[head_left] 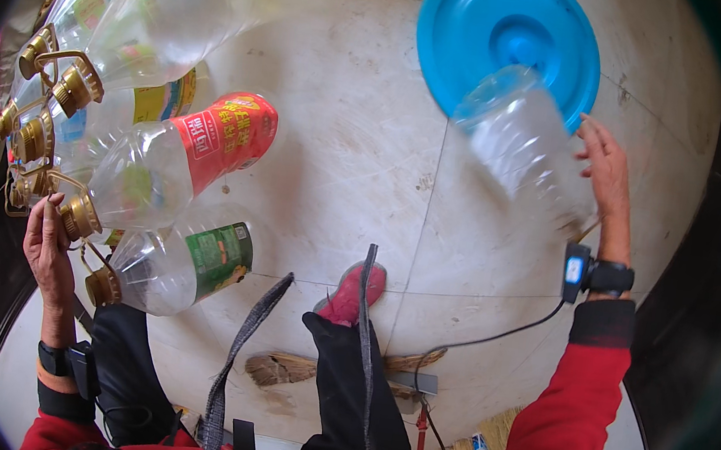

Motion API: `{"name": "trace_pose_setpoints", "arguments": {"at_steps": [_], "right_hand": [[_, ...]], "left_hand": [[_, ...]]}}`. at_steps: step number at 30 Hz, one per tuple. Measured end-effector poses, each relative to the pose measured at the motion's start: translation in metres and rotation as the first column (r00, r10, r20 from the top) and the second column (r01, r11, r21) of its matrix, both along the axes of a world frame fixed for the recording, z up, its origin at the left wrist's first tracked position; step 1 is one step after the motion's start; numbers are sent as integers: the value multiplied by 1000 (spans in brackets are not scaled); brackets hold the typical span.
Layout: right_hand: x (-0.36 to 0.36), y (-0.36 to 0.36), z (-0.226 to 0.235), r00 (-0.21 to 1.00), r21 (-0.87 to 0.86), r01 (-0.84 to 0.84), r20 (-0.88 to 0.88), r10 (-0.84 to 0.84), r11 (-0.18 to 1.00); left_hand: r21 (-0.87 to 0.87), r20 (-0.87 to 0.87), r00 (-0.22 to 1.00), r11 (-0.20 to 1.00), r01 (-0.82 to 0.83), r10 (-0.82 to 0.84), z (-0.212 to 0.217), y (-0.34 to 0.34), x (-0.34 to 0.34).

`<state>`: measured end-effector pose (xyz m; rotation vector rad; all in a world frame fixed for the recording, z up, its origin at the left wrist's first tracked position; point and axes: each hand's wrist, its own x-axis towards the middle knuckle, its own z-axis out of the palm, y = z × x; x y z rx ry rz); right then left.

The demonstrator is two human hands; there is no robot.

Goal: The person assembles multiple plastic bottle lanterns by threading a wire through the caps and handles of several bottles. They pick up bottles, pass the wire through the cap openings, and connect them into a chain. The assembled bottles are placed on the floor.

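My left hand [49, 252] is closed on the gold carry handles of a bunch of several large clear plastic bottles [159, 65] with gold caps; they hang together at the upper left. One carries a red label [223, 138], another a green label [220, 255]. At the right, my right hand [608, 170] grips another clear plastic bottle [523, 146], tilted with its bottom toward a blue plastic basin [510, 36] on the floor. Both wrists wear black bands with small devices.
The floor is pale tile [360, 153]. My legs in dark trousers and one red shoe [352, 294] stand at lower centre. A straw broom [298, 368] and a red-handled tool [422, 430] lie by my feet. Two grey straps [226, 370] hang from my chest.
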<state>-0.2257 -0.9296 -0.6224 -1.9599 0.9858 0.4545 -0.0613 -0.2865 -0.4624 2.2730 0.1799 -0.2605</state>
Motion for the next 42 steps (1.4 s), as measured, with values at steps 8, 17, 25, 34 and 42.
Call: {"name": "trace_pose_setpoints", "arguments": {"at_steps": [8,17,25,34,42], "right_hand": [[-168,7,-52,853,-385,423,-137,-504,820],[-277,161,-53,506,299,816,-783,-362,494],[-212,166,-68,574,344,819,-462,-676,460],[-33,149,-60,927,-3,159,-344,-150,987],[-1,144,-149,802,-42,-304,-551,231,952]], "left_hand": [[-18,19,1000,1000,14,-14,-2,2,0],[-28,29,999,999,16,-15,-2,10,2],[-59,-2,999,997,46,-46,-1,15,3],[-198,-111,990,978,66,-89,-7,37,0],[-357,-298,949,934,-11,-103,-21,69,-10]]}}
